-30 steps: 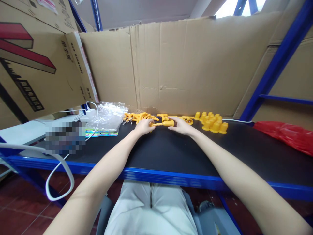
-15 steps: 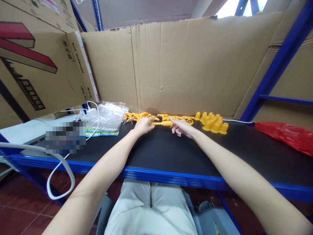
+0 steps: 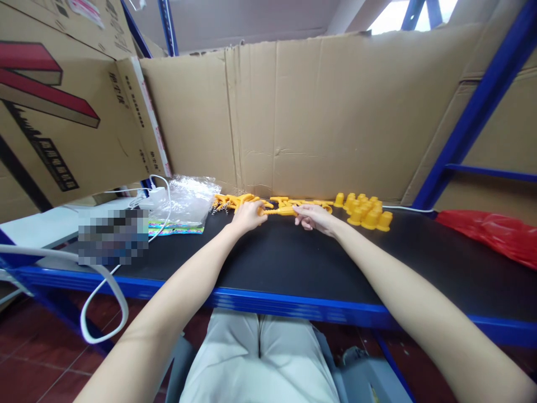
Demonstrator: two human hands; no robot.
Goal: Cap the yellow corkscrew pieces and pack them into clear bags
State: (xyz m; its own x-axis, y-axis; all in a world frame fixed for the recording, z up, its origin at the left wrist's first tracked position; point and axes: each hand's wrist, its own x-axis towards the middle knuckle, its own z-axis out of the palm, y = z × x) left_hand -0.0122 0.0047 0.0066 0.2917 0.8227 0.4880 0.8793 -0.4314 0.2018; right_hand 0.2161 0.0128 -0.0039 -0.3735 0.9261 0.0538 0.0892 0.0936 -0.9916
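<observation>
Above the black table top, my left hand (image 3: 248, 217) is closed round one end of a yellow plastic rod (image 3: 282, 211). The rod points right, thin near the left hand and thicker toward its other end. My right hand (image 3: 312, 217) pinches that thicker end between thumb and fingers. Behind the left hand lies a heap of yellow plastic parts (image 3: 235, 198) like hooks or handles, with small metal screws or springs (image 3: 218, 208) beside it. More long yellow parts (image 3: 300, 201) lie behind the right hand. What the left palm covers is hidden.
Several yellow flanged cups (image 3: 364, 214) stand at the right. Clear plastic bags (image 3: 188, 198) and white cables (image 3: 166, 204) lie to the left. A cardboard wall (image 3: 335, 117) closes off the back, a red plastic bag (image 3: 490, 232) lies far right, and a blue rail (image 3: 293, 305) edges the front.
My right thumb and fingers have closed further over the rod's thicker end, which now looks narrower and more covered. Both hands remain nearly in place.
</observation>
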